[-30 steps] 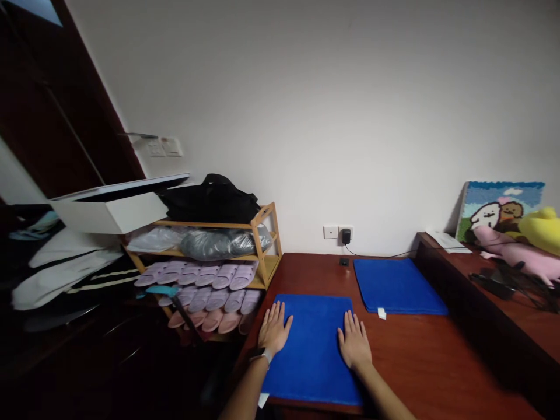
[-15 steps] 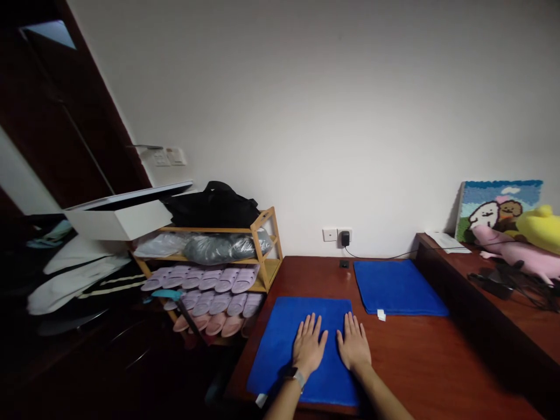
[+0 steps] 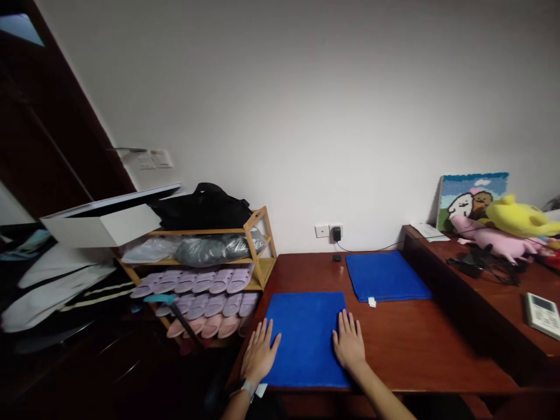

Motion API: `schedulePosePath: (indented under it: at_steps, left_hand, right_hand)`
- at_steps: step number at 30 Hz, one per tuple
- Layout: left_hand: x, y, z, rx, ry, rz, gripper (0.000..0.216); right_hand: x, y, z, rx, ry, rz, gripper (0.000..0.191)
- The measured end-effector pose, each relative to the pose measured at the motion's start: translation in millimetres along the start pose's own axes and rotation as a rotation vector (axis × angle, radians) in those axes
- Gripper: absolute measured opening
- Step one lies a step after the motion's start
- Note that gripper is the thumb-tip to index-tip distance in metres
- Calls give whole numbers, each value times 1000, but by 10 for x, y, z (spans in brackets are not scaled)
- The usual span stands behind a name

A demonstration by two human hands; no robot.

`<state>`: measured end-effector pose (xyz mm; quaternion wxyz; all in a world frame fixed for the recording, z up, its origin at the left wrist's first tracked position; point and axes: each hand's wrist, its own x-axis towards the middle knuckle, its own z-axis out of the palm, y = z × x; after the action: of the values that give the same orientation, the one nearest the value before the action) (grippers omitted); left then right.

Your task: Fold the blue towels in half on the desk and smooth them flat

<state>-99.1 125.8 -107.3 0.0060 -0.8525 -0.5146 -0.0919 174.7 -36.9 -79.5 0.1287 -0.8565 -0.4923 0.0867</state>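
Observation:
A blue cloth (image 3: pixel 306 344), roughly square, lies flat near the front edge of the reddish-brown table (image 3: pixel 394 344). My left hand (image 3: pixel 260 353) rests at the cloth's left edge, fingers extended and slightly apart. On the right edge of the same cloth lies my right hand (image 3: pixel 349 341), palm down with fingers stretched out. Neither hand grips anything. A white tag (image 3: pixel 261 390) sticks out at the cloth's near left corner, beside my left wrist. Farther back, against the wall, another blue cloth (image 3: pixel 385 277) lies folded, with a white tag at its front edge.
Left of the table stands a wooden rack (image 3: pixel 261 251) with several slippers (image 3: pixel 203 280) and a black bag (image 3: pixel 203 209). A raised ledge (image 3: pixel 459 268) on the right holds plush toys (image 3: pixel 499 239), cables and a remote control (image 3: pixel 542 314). A black plug (image 3: pixel 336 233) sits in the wall socket.
My left hand has moved left from the cloth's middle to its left edge. My right hand stays by the right edge. The view has shifted slightly right.

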Motion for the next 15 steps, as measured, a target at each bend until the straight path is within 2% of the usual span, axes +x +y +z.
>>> schedulePosePath:
  at_steps: [4, 7, 12, 15]
  left_hand:
    - [42, -5, -5, 12, -10, 7, 78]
    - [55, -17, -20, 29, -30, 6, 76]
    - [88, -82, 51, 42, -30, 19, 76]
    - [122, -150, 139, 43, -20, 23, 77]
  right_hand:
    - [-466, 46, 68, 58, 13, -24, 71]
    - [-664, 54, 38, 85, -21, -44, 72]
    - [-639, 141, -79, 148, -48, -66, 68]
    - [-450, 357, -205, 164, 25, -102, 60]
